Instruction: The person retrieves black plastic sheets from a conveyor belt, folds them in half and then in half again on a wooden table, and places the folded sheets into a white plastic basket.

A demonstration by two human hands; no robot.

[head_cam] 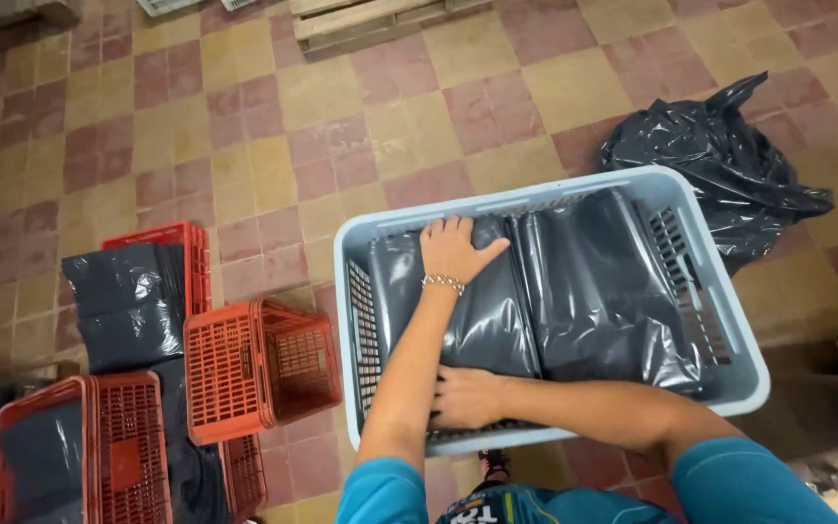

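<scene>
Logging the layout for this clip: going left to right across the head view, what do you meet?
Red crates with dark bags → pale blue basket of grey plastic packets, left hand and right hand pressing on the left packet → black rubbish bag on the tiled floor.

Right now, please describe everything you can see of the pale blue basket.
The pale blue basket is rectangular plastic with slotted walls and a broad rim, standing upright on the tiled floor. Two stacks of dark grey plastic packets fill it. The left hand and right hand press flat on the left stack.
</scene>
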